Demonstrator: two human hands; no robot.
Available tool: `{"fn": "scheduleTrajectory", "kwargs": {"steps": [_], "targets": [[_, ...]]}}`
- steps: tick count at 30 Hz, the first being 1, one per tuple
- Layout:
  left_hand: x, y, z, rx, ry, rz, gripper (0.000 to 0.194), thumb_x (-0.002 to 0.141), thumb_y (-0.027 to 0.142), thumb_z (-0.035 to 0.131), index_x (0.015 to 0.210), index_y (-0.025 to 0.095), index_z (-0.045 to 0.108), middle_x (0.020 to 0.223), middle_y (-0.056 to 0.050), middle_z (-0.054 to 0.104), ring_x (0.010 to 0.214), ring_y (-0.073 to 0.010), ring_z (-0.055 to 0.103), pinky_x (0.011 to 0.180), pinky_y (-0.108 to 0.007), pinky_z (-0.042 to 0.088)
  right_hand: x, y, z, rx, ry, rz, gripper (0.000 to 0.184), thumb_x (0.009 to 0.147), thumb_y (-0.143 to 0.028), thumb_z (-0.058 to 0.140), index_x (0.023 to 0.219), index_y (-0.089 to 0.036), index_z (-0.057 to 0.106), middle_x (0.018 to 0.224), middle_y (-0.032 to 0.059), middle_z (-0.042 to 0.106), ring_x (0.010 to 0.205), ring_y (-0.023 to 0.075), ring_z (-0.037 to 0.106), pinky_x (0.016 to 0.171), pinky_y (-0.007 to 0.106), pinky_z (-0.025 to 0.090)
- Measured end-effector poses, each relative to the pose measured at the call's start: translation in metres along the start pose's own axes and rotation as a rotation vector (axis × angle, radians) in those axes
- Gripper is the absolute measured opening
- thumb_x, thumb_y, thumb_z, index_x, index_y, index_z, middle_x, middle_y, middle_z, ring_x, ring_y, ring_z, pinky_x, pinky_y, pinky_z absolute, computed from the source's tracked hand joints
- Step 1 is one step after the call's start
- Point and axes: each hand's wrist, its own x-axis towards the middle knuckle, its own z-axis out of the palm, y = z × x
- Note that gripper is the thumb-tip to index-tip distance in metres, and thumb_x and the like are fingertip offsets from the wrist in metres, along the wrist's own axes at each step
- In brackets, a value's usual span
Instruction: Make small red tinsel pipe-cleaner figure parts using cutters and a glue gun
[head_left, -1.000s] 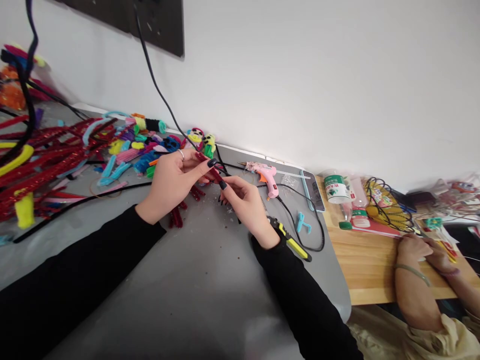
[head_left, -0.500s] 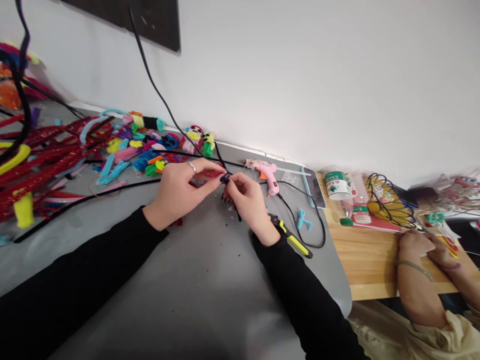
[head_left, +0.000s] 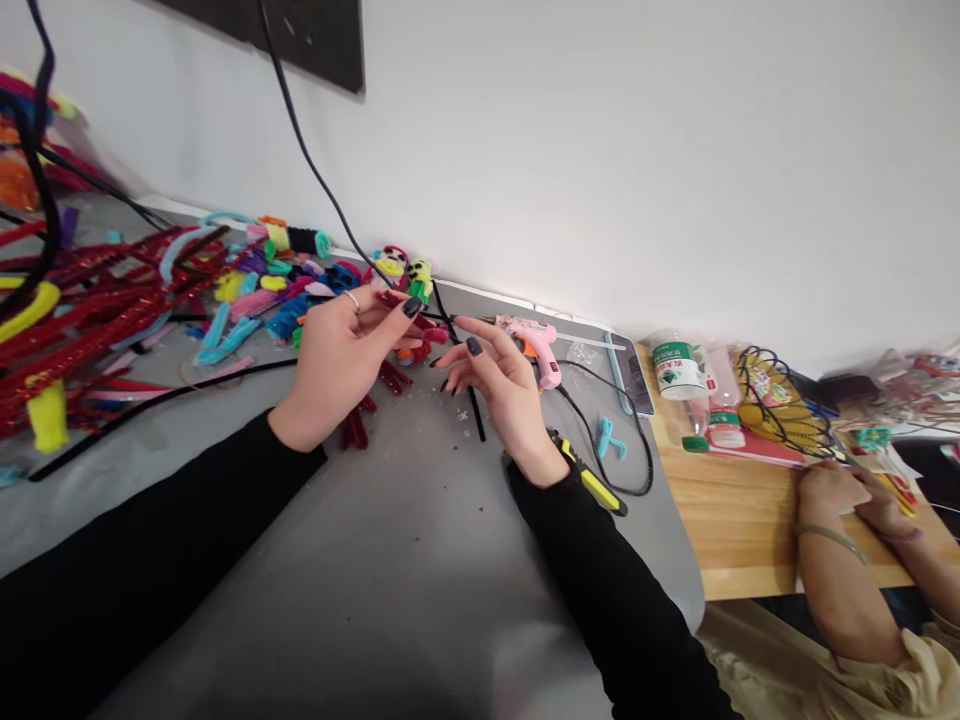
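Observation:
My left hand (head_left: 341, 350), with a ring on one finger, is closed on a red pipe-cleaner piece (head_left: 431, 336) that pokes out past the fingertips. Its full shape is hidden by the fingers. Just to the right, my right hand (head_left: 499, 385) is open, its fingers apart and nothing visible in them. Short dark red glittery pipe-cleaner pieces (head_left: 357, 428) show below my left hand. A black pipe cleaner (head_left: 472, 402) lies on the grey tabletop (head_left: 420, 580) between the hands. Behind my right hand lies a pink glue gun (head_left: 544, 350).
Red tinsel pipe cleaners (head_left: 112, 290) heap up at the left. Small pipe-cleaner figures (head_left: 390, 262) stand near the wall. Yellow-black pliers (head_left: 600, 492), a phone (head_left: 634, 375) and a cable lie right. A co-worker's hands (head_left: 832, 490) rest at the wooden table (head_left: 720, 520).
My hands have parted: the left moved a little left, keeping the red piece, and the right opened its fingers. More of the red pieces and the black pipe cleaner now shows.

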Motion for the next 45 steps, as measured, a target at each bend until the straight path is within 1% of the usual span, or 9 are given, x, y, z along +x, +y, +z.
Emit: {"fn": "scheduleTrajectory", "kwargs": {"steps": [5, 9, 14, 17, 20, 28, 33, 37, 45], "targets": [[0.005, 0.0, 0.002, -0.143, -0.066, -0.148, 0.04, 0.078, 0.056, 0.087, 0.091, 0.02, 0.072, 0.098, -0.008, 0.083, 0.091, -0.0291, 0.082, 0.083, -0.038, 0.07, 0.0, 0.002, 0.002, -0.1, -0.037, -0.087, 0.04, 0.096, -0.059, 0.077, 0.119, -0.028, 0.07, 0.094, 0.0014, 0.074, 0.073, 0.0153, 0.067, 0.068, 0.031, 0.057], [0.002, 0.006, 0.002, -0.038, -0.12, -0.126, 0.042, 0.08, 0.058, 0.086, 0.093, 0.019, 0.074, 0.093, -0.008, 0.083, 0.083, -0.0272, 0.081, 0.077, -0.035, 0.068, 0.0, 0.005, 0.001, -0.213, -0.017, -0.085, 0.044, 0.093, -0.067, 0.077, 0.107, -0.026, 0.072, 0.088, 0.001, 0.067, 0.071, 0.0149, 0.06, 0.065, 0.03, 0.054], [0.001, 0.004, -0.001, 0.047, -0.134, -0.084, 0.046, 0.083, 0.064, 0.082, 0.096, 0.02, 0.076, 0.096, -0.01, 0.084, 0.085, -0.0283, 0.08, 0.066, -0.031, 0.063, -0.001, 0.006, 0.001, -0.227, 0.018, -0.132, 0.036, 0.09, -0.057, 0.081, 0.099, -0.024, 0.069, 0.099, 0.0029, 0.064, 0.084, 0.015, 0.058, 0.063, 0.025, 0.052], [0.002, 0.002, -0.001, 0.035, -0.149, -0.066, 0.048, 0.083, 0.065, 0.083, 0.097, 0.02, 0.076, 0.095, -0.01, 0.084, 0.087, -0.0287, 0.08, 0.073, -0.033, 0.065, 0.0, 0.008, 0.002, -0.159, 0.04, -0.106, 0.037, 0.088, -0.053, 0.083, 0.102, -0.025, 0.063, 0.11, 0.0035, 0.065, 0.09, 0.0152, 0.064, 0.065, 0.024, 0.055], [0.002, 0.002, 0.0, -0.003, -0.166, -0.046, 0.048, 0.079, 0.064, 0.087, 0.095, 0.02, 0.077, 0.096, -0.01, 0.084, 0.092, -0.0301, 0.08, 0.08, -0.036, 0.067, 0.001, 0.011, 0.002, -0.114, 0.05, -0.074, 0.042, 0.086, -0.054, 0.084, 0.105, -0.027, 0.059, 0.11, 0.002, 0.065, 0.081, 0.0133, 0.068, 0.064, 0.025, 0.058], [0.001, -0.005, 0.005, -0.465, -0.29, -0.049, 0.053, 0.086, 0.07, 0.075, 0.098, 0.02, 0.082, 0.113, -0.014, 0.083, 0.106, -0.0349, 0.08, 0.095, -0.049, 0.068, 0.004, 0.009, 0.0, -0.096, 0.131, -0.123, 0.038, 0.087, -0.053, 0.085, 0.1, -0.026, 0.061, 0.094, -0.0011, 0.067, 0.067, 0.0115, 0.067, 0.06, 0.026, 0.059], [-0.001, -0.003, 0.005, -0.25, -0.268, -0.001, 0.054, 0.078, 0.065, 0.09, 0.104, 0.019, 0.079, 0.109, -0.011, 0.083, 0.098, -0.0283, 0.081, 0.092, -0.042, 0.069, 0.003, 0.007, 0.002, -0.097, 0.159, -0.143, 0.037, 0.087, -0.053, 0.084, 0.098, -0.026, 0.062, 0.092, -0.0015, 0.066, 0.067, 0.0111, 0.064, 0.06, 0.026, 0.058], [-0.004, 0.0, 0.004, -0.152, -0.223, 0.024, 0.058, 0.083, 0.072, 0.083, 0.102, 0.018, 0.079, 0.106, -0.011, 0.083, 0.089, -0.026, 0.081, 0.087, -0.039, 0.07, 0.003, 0.007, 0.003, -0.092, 0.145, -0.137, 0.038, 0.087, -0.054, 0.085, 0.099, -0.026, 0.061, 0.093, -0.0014, 0.067, 0.067, 0.0108, 0.063, 0.061, 0.027, 0.058], [-0.002, 0.001, 0.005, -0.112, -0.194, -0.022, 0.063, 0.078, 0.077, 0.084, 0.102, 0.019, 0.079, 0.105, -0.012, 0.085, 0.089, -0.0282, 0.082, 0.089, -0.041, 0.07, 0.002, 0.008, 0.004, -0.072, 0.154, -0.14, 0.036, 0.087, -0.048, 0.085, 0.101, -0.026, 0.06, 0.096, -0.0021, 0.067, 0.068, 0.0101, 0.064, 0.063, 0.026, 0.059]]}}
